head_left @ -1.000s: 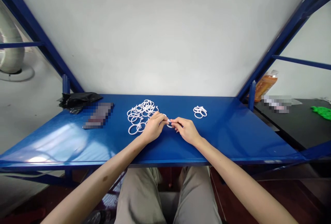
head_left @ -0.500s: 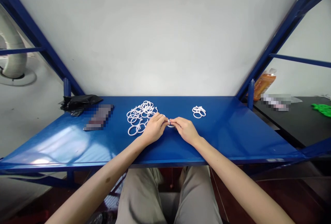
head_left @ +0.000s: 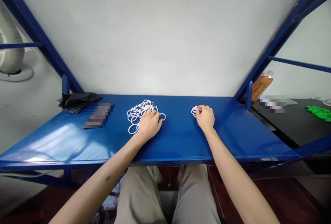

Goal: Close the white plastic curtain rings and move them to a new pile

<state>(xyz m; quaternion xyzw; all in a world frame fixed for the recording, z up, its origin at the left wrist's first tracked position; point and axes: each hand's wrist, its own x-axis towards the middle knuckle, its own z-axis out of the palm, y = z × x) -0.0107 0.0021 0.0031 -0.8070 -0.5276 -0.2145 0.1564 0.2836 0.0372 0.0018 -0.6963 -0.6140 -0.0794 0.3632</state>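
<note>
Loose white rings with small clasp-like ends lie in a tangled pile on the blue table. Over the pile's right part rests my left hand, palm down, fingers stretched out and thumb apart, hiding some rings. My right hand is at a smaller cluster of white rings farther right. Its thumb and forefinger are pinched at the cluster's edge on what looks like one white ring, mostly covered by the fingers.
On the left of the blue table lie a black plastic bag and a blurred dark flat item. Blue frame posts rise at both sides. A black side table at right holds an orange bottle and a green bundle.
My hands were together at the middle, both pinching a white ring. My right hand has moved right to the small cluster; my left has shifted slightly left onto the pile, its fingers opened.
</note>
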